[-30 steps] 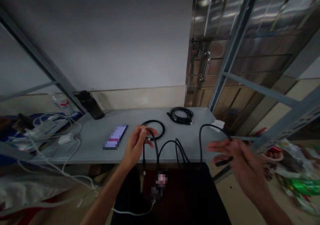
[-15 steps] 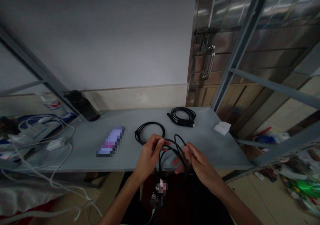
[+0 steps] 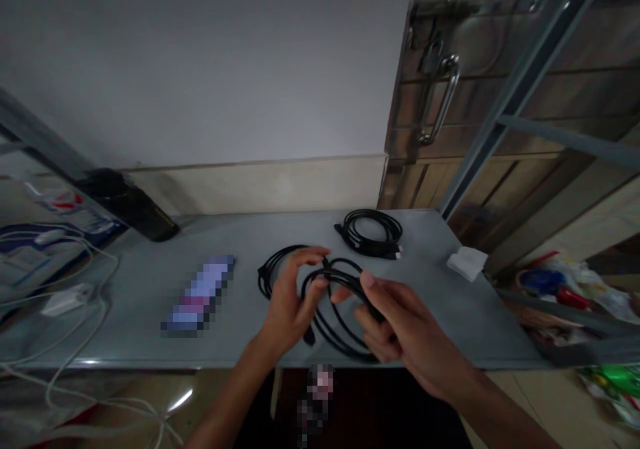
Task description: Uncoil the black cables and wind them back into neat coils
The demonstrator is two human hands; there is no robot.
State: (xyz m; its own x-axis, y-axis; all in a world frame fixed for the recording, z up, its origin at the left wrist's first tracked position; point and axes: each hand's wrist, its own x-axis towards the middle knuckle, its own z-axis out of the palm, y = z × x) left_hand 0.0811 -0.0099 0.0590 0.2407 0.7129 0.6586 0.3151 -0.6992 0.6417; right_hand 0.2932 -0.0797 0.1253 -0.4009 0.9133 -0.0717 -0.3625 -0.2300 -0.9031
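Observation:
Between my hands is a black cable point(image 3: 345, 277) wound into loose loops, held over the front of the grey table point(image 3: 280, 342). My left hand point(image 3: 293, 296) pinches the strands at the left of the coil, thumb below and fingers above. My right hand point(image 3: 400, 322) is closed round the bundled strands on the other side, thumb on top. One dark cable end hangs below my left hand. Behind that hand lies a second black cable coil point(image 3: 270, 262), partly hidden. Farther back rests a third coil of black cable point(image 3: 370, 246) with light-coloured plugs.
A phone point(image 3: 203, 292), blurred out, lies on the left. Behind it a dark bottle point(image 3: 133, 206) leans over beside the frame post. White cords and a white adapter point(image 3: 67, 299) cover the left end. Folded white paper point(image 3: 467, 262) sits at the right edge.
My right hand has closed round the strands, its lower fingers now curled in. The loops are gathered more tightly between both hands. The view has shifted slightly, bringing the table closer.

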